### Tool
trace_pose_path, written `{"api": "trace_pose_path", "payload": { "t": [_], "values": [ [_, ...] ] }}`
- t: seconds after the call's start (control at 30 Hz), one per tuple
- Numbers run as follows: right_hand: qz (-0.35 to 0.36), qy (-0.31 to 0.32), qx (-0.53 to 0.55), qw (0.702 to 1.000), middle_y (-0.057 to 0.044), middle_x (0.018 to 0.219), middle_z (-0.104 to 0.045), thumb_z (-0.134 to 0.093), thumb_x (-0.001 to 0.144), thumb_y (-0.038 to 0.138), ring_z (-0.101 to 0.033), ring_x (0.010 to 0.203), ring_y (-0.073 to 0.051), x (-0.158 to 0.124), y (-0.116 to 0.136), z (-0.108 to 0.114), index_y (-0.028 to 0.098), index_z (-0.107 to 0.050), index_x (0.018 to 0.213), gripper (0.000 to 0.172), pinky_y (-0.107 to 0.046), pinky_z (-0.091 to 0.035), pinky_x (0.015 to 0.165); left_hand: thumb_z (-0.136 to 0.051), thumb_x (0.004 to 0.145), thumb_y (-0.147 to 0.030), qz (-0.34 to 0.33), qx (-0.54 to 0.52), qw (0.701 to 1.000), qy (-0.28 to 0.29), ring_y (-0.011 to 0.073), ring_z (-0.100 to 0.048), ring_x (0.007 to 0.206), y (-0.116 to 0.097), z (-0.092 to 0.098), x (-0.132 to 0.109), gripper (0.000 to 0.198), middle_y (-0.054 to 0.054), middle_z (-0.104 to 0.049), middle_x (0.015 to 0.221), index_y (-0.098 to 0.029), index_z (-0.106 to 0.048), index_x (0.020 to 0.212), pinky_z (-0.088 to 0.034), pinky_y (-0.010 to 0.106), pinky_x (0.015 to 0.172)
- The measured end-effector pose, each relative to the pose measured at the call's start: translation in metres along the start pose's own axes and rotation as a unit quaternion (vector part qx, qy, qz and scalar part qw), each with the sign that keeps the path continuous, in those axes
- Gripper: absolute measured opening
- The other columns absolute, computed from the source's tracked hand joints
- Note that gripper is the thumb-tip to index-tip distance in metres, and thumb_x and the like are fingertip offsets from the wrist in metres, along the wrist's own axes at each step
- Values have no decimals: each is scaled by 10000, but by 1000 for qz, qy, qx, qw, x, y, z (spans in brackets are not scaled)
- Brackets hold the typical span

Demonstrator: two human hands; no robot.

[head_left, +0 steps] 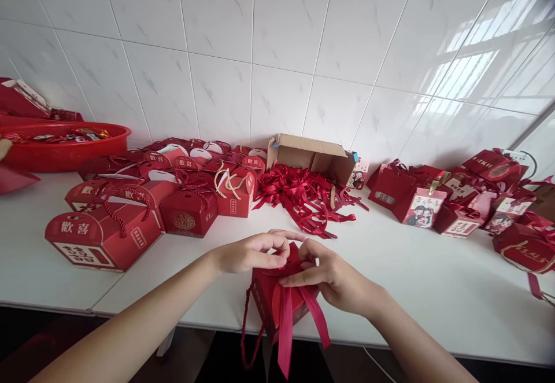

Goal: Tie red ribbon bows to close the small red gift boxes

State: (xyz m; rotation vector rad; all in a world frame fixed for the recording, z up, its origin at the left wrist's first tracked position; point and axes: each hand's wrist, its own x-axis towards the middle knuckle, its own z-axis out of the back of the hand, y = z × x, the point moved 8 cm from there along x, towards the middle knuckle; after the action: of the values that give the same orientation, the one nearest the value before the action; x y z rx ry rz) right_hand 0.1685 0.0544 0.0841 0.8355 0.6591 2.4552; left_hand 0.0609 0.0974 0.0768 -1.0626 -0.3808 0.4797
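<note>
A red gift box sits at the table's front edge, right before me. Both my hands meet over its top, at a red ribbon whose two tails hang down the near side. My left hand pinches the ribbon from the left, thumb and forefinger closed together. From the right, my right hand has its curled fingers on the ribbon too. The knot or loop between the fingertips is partly hidden. A twisted red cord handle dangles off the box's left side.
Many red boxes with cord handles crowd the left. Loose red ribbons spill from a cardboard box by the tiled wall. Finished-looking boxes stand right. A red basket of small packets is far left, near someone's hand.
</note>
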Motion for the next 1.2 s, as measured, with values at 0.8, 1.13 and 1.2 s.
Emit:
{"api": "trace_pose_path", "payload": {
  "t": [0.8,1.13,1.2],
  "values": [
    [40,13,-44,998,-79,976,-549,-452,935,56,-583,892,-167,-9,4,-4,350,-688,1188,454,-302,-555,734,-714,755,-212,-109,-52,992,-30,275,-405,1370,-10,-4,-1,79,-37,-533,1416,-190,-649,714,-244,357,1158],
    [49,10,-93,994,-93,935,-561,-513,944,185,-589,858,-200,-5,19,-2,297,-727,1132,306,-326,-555,670,-751,771,-322,-86,48,995,6,266,-432,1345,-10,-5,11,203,47,-585,1348,-202,-644,647,-285,417,1126],
    [48,11,-90,995,-93,926,-553,-521,942,183,-581,863,-200,-2,19,-3,281,-730,1130,298,-338,-551,692,-745,778,-304,-82,49,995,4,273,-421,1357,-9,-2,11,145,40,-573,1373,-209,-695,681,-270,419,1135]
  ]
}}
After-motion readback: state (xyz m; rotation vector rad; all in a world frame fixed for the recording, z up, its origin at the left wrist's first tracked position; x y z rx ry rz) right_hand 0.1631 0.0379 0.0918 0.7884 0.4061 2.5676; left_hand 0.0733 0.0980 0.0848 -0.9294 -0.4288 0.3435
